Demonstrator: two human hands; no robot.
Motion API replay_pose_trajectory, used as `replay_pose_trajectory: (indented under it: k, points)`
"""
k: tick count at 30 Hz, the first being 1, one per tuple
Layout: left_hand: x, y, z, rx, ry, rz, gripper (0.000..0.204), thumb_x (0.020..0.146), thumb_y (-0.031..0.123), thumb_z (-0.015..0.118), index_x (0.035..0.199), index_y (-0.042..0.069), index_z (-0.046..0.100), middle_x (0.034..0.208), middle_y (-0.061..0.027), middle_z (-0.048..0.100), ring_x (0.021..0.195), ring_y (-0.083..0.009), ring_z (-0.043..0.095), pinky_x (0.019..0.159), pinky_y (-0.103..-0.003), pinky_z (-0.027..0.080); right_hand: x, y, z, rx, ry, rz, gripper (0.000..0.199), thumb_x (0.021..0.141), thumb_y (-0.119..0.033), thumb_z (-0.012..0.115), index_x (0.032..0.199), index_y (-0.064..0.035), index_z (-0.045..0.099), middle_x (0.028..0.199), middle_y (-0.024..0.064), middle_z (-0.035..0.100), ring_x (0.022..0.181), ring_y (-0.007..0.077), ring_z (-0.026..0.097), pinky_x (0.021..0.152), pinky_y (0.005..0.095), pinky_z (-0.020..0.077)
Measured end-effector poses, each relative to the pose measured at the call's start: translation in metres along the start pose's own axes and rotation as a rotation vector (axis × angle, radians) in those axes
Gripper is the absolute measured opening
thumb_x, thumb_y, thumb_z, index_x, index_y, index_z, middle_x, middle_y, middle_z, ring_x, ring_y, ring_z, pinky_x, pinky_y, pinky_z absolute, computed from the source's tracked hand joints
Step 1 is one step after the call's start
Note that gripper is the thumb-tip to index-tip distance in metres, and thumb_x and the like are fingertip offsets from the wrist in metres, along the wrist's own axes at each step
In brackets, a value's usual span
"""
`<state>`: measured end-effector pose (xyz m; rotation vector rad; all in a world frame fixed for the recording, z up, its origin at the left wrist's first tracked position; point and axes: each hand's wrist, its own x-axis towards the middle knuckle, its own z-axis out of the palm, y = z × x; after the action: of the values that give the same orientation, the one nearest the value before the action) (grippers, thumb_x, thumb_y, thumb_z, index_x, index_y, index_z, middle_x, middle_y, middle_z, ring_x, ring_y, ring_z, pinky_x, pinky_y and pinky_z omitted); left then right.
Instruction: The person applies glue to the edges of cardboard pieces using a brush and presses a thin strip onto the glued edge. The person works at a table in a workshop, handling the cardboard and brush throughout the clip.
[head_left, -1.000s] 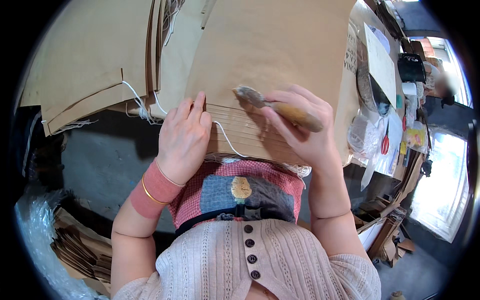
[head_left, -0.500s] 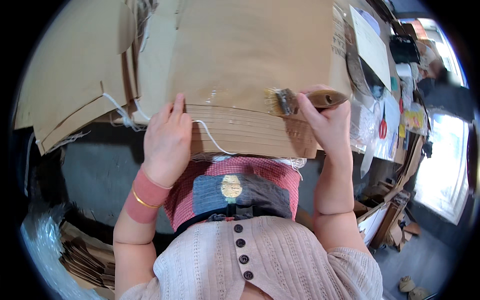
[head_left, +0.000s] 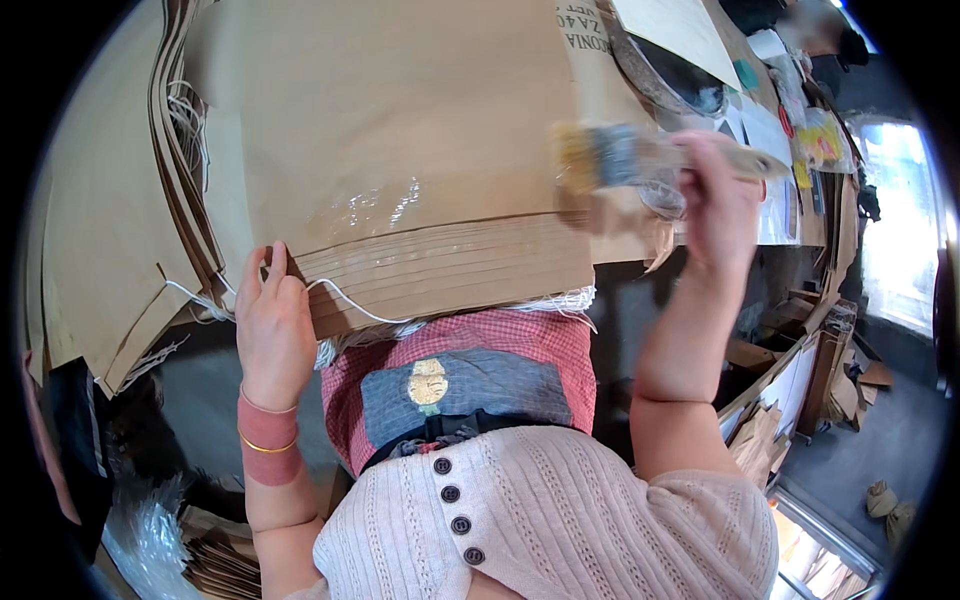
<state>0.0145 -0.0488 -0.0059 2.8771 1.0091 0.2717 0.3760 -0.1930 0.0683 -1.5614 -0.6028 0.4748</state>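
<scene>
A wide paintbrush (head_left: 625,157) with a wooden handle is in the grip of my right hand (head_left: 722,200), raised off the paper and blurred by motion. Its pale bristles point left, over the right edge of a stack of brown kraft paper bags (head_left: 420,120). Wet, shiny streaks show on the top bag near its front edge. The stack's front edges (head_left: 455,262) are fanned in thin steps. My left hand (head_left: 275,320) rests with fingers extended on the stack's front left corner. Beside those fingers a white cord (head_left: 345,298) curves over the stepped edges.
More brown paper (head_left: 100,200) lies on the left, with white strings at its edge. A dark round basin (head_left: 665,70) with a white sheet across it stands at the back right. Farther right are a yellow packet (head_left: 822,142) and papers. Another person is at the far right.
My right hand has lifted the brush off the paper and carried it right, toward the basin. My left hand still rests at the stack's corner. The whole view has shifted. More wet shine shows on the top bag.
</scene>
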Motion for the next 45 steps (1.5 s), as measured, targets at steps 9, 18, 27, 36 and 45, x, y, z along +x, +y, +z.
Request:
replay_pose_trajectory:
  k: [9,18,27,36,45]
  points:
    - [-0.043,0.013,-0.057,-1.218,-0.430,-0.457,0.005,0.083,-0.001,0.055,0.079,-0.001,0.058,0.081,-0.0127,0.063,0.060,-0.0175,0.056,0.058,-0.028,0.046,-0.013,0.058,-0.101,-1.326,-0.005,-0.512,0.035,0.078,0.006,0.055,0.109,-0.0066,0.064,0.097,0.0118,0.062,0.088,0.0282,0.062,0.078,0.0353,0.0490]
    - [-0.047,0.028,-0.124,-1.161,0.337,-0.040,0.015,0.076,0.010,0.065,0.064,0.002,0.061,0.050,-0.0030,0.049,0.042,-0.0118,0.041,0.041,-0.025,0.026,-0.127,0.058,0.044,-0.087,-0.973,-0.254,0.019,0.081,0.001,0.058,0.096,-0.0013,0.068,0.088,0.0111,0.064,0.081,0.0232,0.060,0.071,0.0304,0.0476]
    - [0.008,-0.043,-0.068,-0.754,0.125,-0.270,0.007,0.088,-0.001,0.056,0.088,-0.004,0.062,0.067,-0.0036,0.054,0.061,-0.0083,0.049,0.056,-0.021,0.039,-0.030,-0.005,-0.018,-0.381,-0.477,-0.099,0.009,0.080,0.000,0.064,0.088,0.0015,0.068,0.075,0.0013,0.061,0.071,0.0078,0.055,0.064,0.0215,0.0416]
    - [0.025,-0.091,0.012,-0.775,0.002,-0.379,0.011,0.083,0.006,0.064,0.085,-0.005,0.066,0.067,-0.0005,0.061,0.062,-0.0057,0.052,0.057,-0.021,0.042,-0.001,0.089,0.020,-0.542,-0.425,0.142,0.013,0.075,-0.009,0.071,0.080,0.0007,0.065,0.074,-0.0004,0.061,0.072,0.0061,0.054,0.067,0.0203,0.0443]
    - [0.035,-0.040,0.008,-0.015,0.423,-0.115,0.017,0.074,0.003,0.067,0.090,0.002,0.061,0.085,-0.0084,0.059,0.078,-0.0223,0.059,0.067,-0.031,0.047,-0.002,0.086,0.014,-0.019,-0.391,0.404,0.020,0.068,0.002,0.068,0.074,-0.0042,0.050,0.074,-0.0002,0.045,0.066,0.0106,0.050,0.054,0.0222,0.0415]
